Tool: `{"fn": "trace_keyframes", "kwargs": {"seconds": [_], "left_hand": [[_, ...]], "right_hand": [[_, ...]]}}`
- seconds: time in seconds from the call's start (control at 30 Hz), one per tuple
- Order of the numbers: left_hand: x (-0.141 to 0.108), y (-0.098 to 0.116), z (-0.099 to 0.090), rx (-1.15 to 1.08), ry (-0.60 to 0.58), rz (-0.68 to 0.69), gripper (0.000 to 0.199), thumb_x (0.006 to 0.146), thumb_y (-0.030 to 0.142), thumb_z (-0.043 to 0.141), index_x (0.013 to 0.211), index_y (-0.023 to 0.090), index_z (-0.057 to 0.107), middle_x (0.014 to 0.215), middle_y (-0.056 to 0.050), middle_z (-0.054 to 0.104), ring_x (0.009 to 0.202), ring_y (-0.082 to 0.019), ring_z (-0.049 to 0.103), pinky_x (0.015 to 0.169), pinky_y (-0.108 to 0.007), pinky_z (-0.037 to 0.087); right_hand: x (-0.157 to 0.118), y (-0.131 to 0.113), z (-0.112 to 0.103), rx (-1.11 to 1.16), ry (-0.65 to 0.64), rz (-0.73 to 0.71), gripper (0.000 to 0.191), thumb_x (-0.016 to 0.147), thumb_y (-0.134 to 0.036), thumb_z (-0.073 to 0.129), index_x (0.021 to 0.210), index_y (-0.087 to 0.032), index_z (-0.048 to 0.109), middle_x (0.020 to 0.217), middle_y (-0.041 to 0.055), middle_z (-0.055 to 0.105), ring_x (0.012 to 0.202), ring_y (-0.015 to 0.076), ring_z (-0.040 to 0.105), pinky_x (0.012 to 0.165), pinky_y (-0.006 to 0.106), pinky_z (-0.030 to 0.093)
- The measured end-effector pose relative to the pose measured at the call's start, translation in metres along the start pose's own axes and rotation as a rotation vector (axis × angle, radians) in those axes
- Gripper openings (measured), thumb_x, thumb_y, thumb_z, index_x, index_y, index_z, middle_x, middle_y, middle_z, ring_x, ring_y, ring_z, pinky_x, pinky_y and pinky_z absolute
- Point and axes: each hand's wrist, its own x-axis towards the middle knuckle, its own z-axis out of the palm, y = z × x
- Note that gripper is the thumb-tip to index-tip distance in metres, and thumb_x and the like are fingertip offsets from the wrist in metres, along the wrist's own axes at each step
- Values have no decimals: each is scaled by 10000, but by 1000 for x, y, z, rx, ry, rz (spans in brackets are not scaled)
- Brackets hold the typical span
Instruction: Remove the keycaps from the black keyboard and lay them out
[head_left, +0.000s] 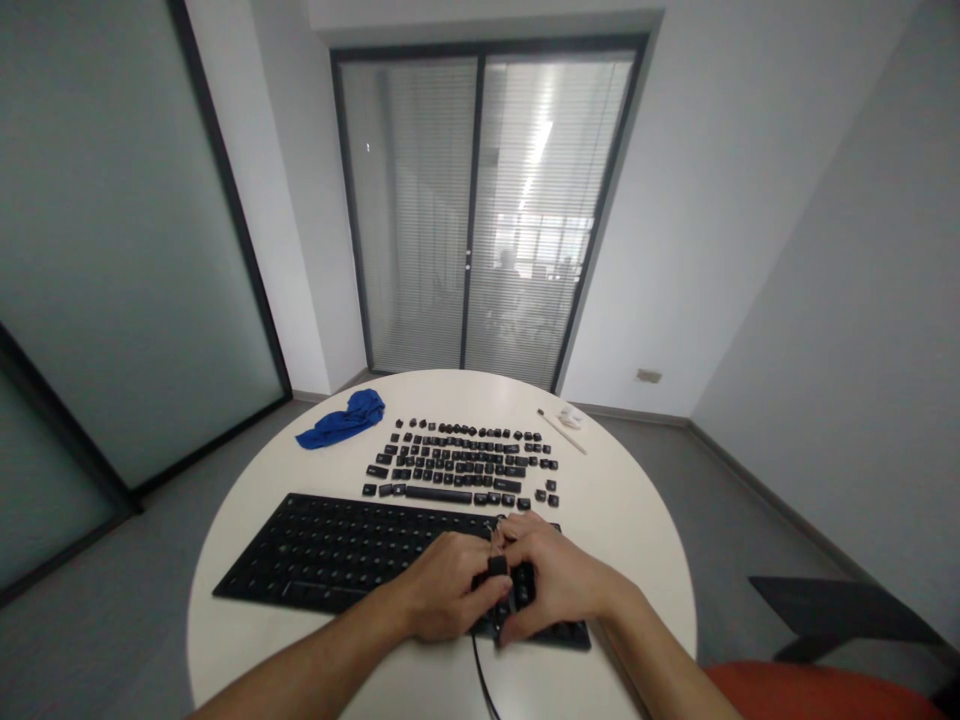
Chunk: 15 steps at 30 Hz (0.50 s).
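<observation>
A black keyboard lies across the near part of the table, most of its left and middle bare of keycaps, with rows of key stems showing. Over its right end my two hands meet, fingers curled. My left hand pinches a small black piece, apparently a keycap, between thumb and fingers. My right hand is closed beside it, fingertips touching the left hand's; thin wire-like strands show between them, but what it grips is mostly hidden. Some black number-pad keycaps sit on the keyboard under my right hand.
Loose keycaps lie in rows beyond the keyboard, with a long space bar nearest. A blue cloth is at back left. At back right lie a thin brush and a small white item. A cable runs toward me.
</observation>
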Motion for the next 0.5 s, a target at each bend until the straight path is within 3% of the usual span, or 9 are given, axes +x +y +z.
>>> {"fn": "trace_keyframes", "kwargs": {"seconds": [0.07,0.13,0.3,0.5], "left_hand": [[1,-5,0,-144,121,-96,342,986,313,394,758,163,599,741,-40,646,717,-170,607,711,-259,452],[2,-10,0,-317,312,-259,423,1004,373,341,715,157,563,635,-17,573,605,-148,562,608,-236,443],[3,-16,-1,-473,343,-306,423,961,470,430,705,152,540,646,-10,541,596,-144,551,590,-241,447],[4,-16,2,-488,338,-344,411,960,462,451,709,149,542,645,-9,551,581,-137,556,584,-239,450]], "right_hand": [[0,2,2,29,1,-2,287,576,-458,876,682,-231,735,936,-15,642,897,181,561,838,328,338],[0,3,4,56,10,-2,257,590,-437,878,624,-230,729,941,-22,645,916,177,568,859,328,333],[-1,2,5,97,52,40,273,608,-420,879,607,-211,703,927,-19,663,887,167,590,857,313,365],[-1,0,3,142,119,108,188,744,-308,774,701,-191,634,775,-17,659,769,154,597,765,278,422]]}}
